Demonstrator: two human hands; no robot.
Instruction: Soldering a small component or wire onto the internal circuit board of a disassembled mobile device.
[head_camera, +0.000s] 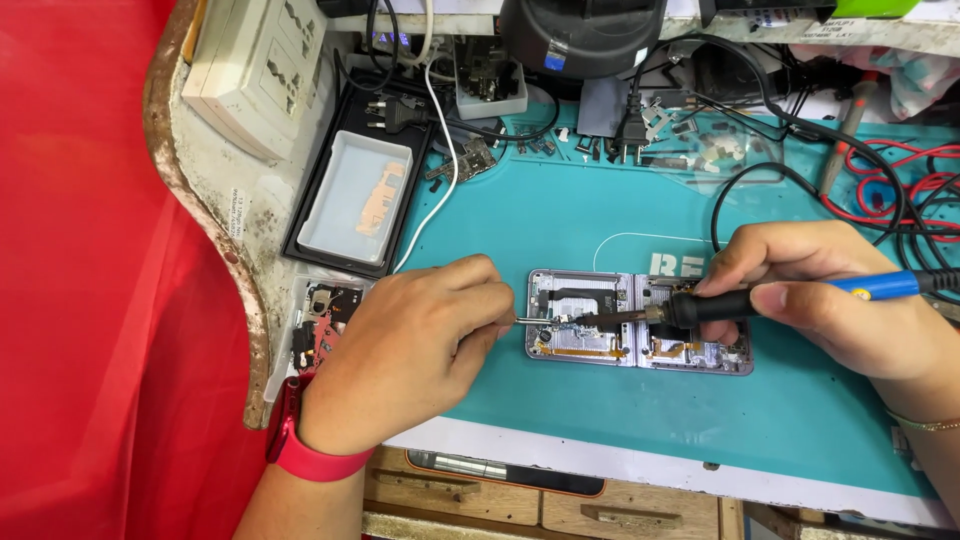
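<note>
An opened foldable phone lies flat on the teal work mat, its circuit boards exposed. My left hand pinches thin metal tweezers whose tips touch the phone's left half. In my right hand I grip a soldering iron with a black grip and blue handle. Its tip points left and meets the board close to the tweezer tips. A red watch strap wraps my left wrist.
A black tray with a white insert stands at the back left, beside a white socket strip. Black plugs, cables and red leads crowd the back and right. Loose phone parts lie left of my hand.
</note>
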